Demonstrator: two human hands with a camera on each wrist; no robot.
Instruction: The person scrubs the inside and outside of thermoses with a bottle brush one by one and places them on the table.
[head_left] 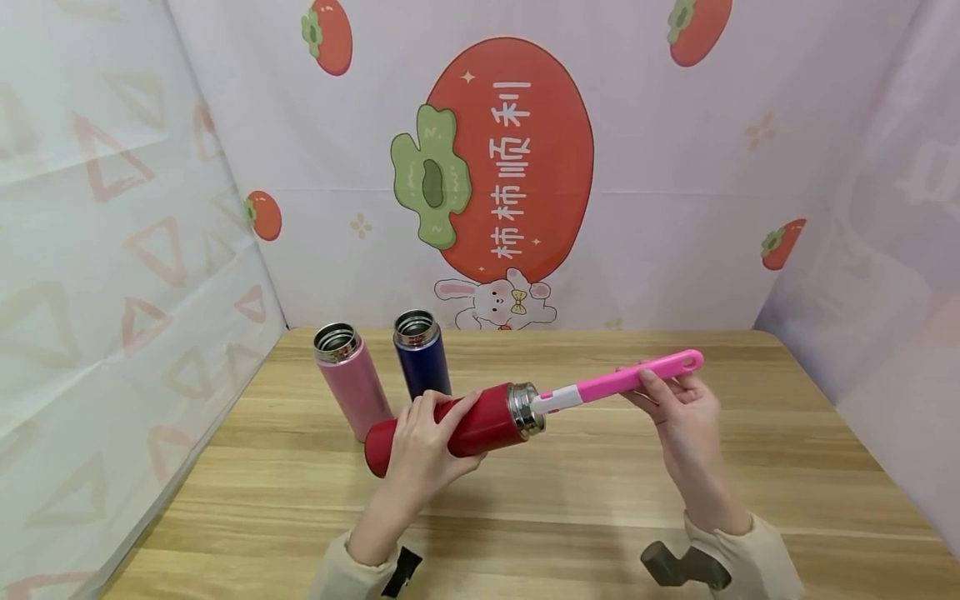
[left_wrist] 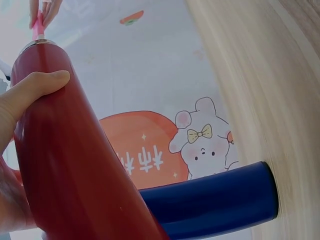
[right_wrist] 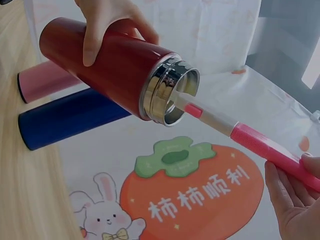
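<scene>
A red thermos bottle (head_left: 487, 421) is tilted on its side above the table, its steel mouth facing right. My left hand (head_left: 427, 442) grips it round the body; the left wrist view shows the thumb lying across the red bottle (left_wrist: 75, 150). Between the thumb and fingers of my right hand (head_left: 684, 408) is the pink handle of a bottle brush (head_left: 622, 382). Its white neck enters the bottle's mouth, as the right wrist view shows at the steel rim (right_wrist: 162, 90). The brush's head is hidden inside the bottle.
Behind the red bottle stand an open pink bottle (head_left: 352, 383) and an open dark blue bottle (head_left: 423, 358), both lidless. They stand on a wooden table (head_left: 585, 517). A printed cloth (head_left: 660, 250) hangs at the back, with more cloth at both sides.
</scene>
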